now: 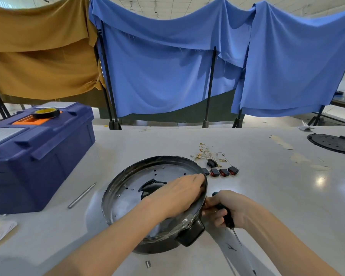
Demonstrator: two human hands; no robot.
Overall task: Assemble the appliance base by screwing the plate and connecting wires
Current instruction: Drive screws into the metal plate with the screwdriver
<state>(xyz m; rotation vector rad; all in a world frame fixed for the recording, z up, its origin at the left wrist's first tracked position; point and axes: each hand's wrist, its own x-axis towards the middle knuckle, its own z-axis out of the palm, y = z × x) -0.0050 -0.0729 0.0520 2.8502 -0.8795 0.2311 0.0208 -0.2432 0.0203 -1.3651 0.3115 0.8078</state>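
Note:
The round black appliance base point(127, 188) lies upturned on the white table, tilted toward me, with a metal plate inside that has small holes and a cut-out in the middle. My left hand point(179, 194) reaches across it and grips its right rim. My right hand point(225, 210) is just right of the base, closed on a black-handled screwdriver point(228, 218) whose shaft points down toward me. A black side handle point(191, 234) sticks out at the base's near edge. Thin wires with brass terminals point(205, 153) and several small red-and-black switches point(220, 172) lie beyond the base.
A blue toolbox point(38, 152) stands at the left with a roll of black tape point(46, 113) on its lid. A metal rod point(82, 195) lies beside it. A black round cover point(333, 143) sits far right. A small metal clip point(148, 264) lies near me. Cloth screens hang behind.

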